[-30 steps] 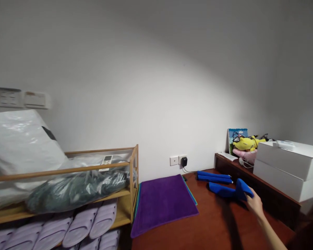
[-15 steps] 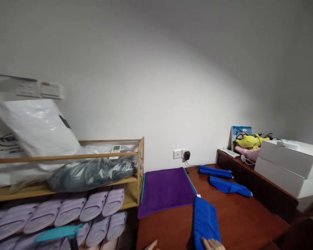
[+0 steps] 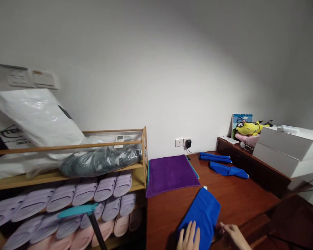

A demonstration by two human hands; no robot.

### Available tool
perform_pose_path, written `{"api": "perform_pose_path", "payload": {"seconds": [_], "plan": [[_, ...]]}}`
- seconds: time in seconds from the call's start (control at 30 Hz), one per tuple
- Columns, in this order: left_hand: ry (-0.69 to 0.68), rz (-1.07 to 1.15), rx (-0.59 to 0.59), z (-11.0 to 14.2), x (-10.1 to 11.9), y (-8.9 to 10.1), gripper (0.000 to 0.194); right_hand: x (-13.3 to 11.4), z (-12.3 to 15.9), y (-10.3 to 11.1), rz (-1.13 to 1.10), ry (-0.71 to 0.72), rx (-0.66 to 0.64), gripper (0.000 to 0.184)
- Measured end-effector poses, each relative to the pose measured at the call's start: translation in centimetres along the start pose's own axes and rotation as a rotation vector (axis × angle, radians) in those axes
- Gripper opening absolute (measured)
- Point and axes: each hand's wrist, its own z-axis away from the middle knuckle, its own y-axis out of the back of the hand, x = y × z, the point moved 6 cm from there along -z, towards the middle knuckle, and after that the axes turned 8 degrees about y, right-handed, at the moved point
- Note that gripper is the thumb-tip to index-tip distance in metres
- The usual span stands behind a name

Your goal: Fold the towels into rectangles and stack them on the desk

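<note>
A folded blue cloth [image 3: 203, 211] lies slantwise on the reddish-brown desk, a small white tag at its far end. Its near end is under my left hand [image 3: 189, 238], which rests flat on it with fingers spread. Just right of the cloth is my right hand [image 3: 234, 235], fingers loosely bent and partly apart. I see nothing held in it, and its lower fingers are blurred. Farther back, a flat purple cloth [image 3: 172, 175] covers other cloths whose teal edges peek out. Two folded blue cloths, a rear one [image 3: 215, 157] and a nearer one [image 3: 229, 170], lie at the back right.
White boxes [image 3: 284, 149] and a yellow plush toy [image 3: 249, 128] sit on the raised ledge at right. On the left, a wooden rack [image 3: 143, 159] holds several lilac slippers [image 3: 104, 189] and bagged items. A teal-topped handle [image 3: 78, 210] stands before it.
My left hand has come onto the blue cloth, while my right hand has left it and moved rightward. The cloth now lies more slanted and looks wider. The view has tilted down slightly.
</note>
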Motion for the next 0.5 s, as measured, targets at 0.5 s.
{"api": "perform_pose_path", "payload": {"seconds": [0.5], "plan": [[-0.190, 0.227, -0.261, 1.3, -3.9, 1.8, 0.039, 2.0, 2.6, -6.2, -0.400, -0.333, -0.127, 0.060]]}}
